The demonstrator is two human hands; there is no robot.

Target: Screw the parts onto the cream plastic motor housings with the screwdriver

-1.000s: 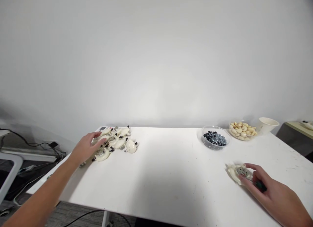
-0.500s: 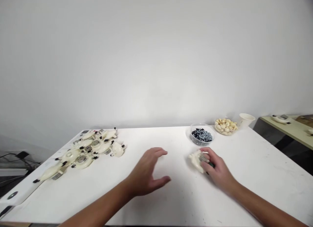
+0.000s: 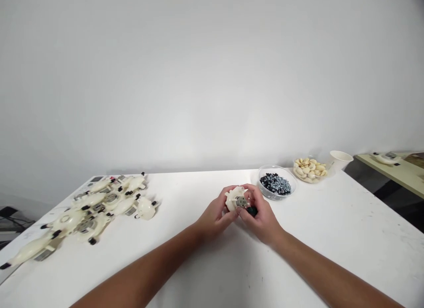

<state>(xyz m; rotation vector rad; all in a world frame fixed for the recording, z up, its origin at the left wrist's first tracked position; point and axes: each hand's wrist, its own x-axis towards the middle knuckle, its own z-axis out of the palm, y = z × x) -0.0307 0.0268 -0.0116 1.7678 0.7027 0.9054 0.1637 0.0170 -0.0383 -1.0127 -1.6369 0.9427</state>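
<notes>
Both hands meet around a cream plastic part [image 3: 232, 200] held just above the white table. A grey piece like a small motor [image 3: 241, 202] shows on its near side. My left hand [image 3: 213, 217] is closed on the part's left edge with thumb and fingers. My right hand [image 3: 265, 219] grips it from the right. A rounded dark green thing [image 3: 252, 211] sticks out inside my right hand; its other end is hidden. Just beyond that hand stands a clear round dish [image 3: 294, 189] of small black and silver screws or similar bits [image 3: 275, 184].
Several cream plastic assemblies [image 3: 68, 221] with black tips lie heaped on the left of the table [image 3: 185, 188]. At the back right are a clear bowl of pale cream pieces [image 3: 310, 170] and a white cup [image 3: 341, 157]. A side table [image 3: 402, 174] holds another assembly [image 3: 387, 158].
My right hand has brought the cream part leftward to the middle. My left hand, open and apart before, has moved right and closed on it. The view has shifted slightly right.
</notes>
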